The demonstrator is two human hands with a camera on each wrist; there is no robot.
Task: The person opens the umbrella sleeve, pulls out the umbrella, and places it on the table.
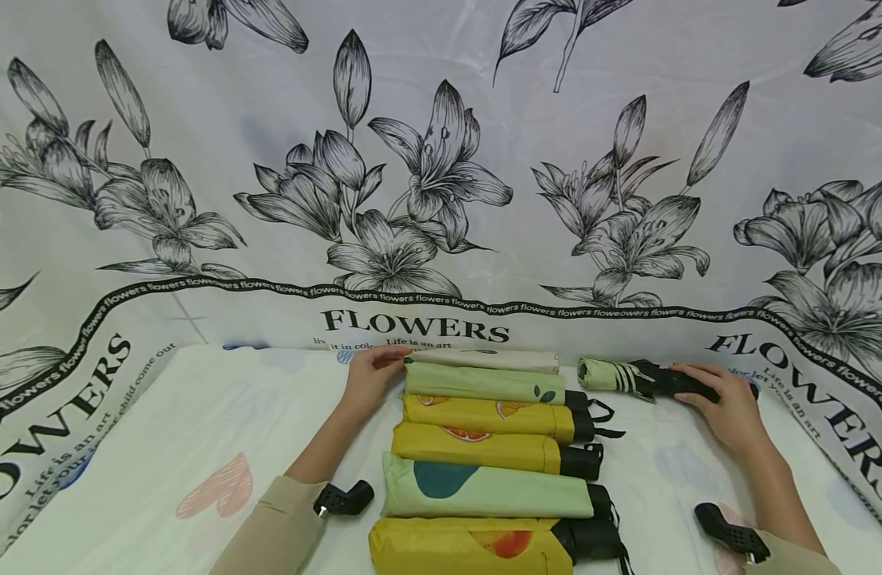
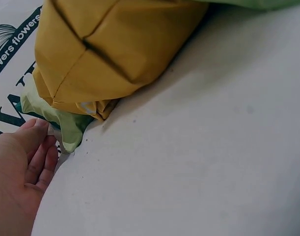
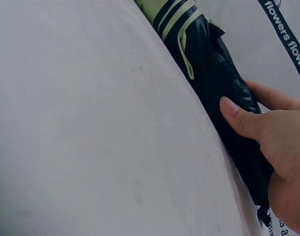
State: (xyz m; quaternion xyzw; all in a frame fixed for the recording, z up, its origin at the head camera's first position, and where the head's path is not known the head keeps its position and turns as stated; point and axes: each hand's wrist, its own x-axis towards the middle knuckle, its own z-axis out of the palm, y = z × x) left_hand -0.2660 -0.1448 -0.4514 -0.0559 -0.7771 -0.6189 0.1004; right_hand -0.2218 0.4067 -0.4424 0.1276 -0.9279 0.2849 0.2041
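Note:
At the far end of a row of folded umbrellas lies a cream, umbrella-shaped roll (image 1: 491, 361) with a dark print; no handle shows on it. My left hand (image 1: 369, 382) pinches its left end between thumb and fingers, beside a light green umbrella (image 1: 484, 383). In the left wrist view, the green and yellow umbrella ends hide most of the cream roll. To the right, my right hand (image 1: 721, 399) grips a black and light green folded umbrella (image 3: 208, 73) by its black part, thumb on the near side. That umbrella lies sideways, its striped green end pointing left.
Nearer in the row lie yellow umbrellas with orange-slice prints (image 1: 476, 443), a light green one with a dark patch (image 1: 512, 489) and another yellow one (image 1: 441, 547). Their black handles and straps point right. A flower-printed sheet (image 1: 441, 239) hangs behind the white cloth (image 1: 146, 455).

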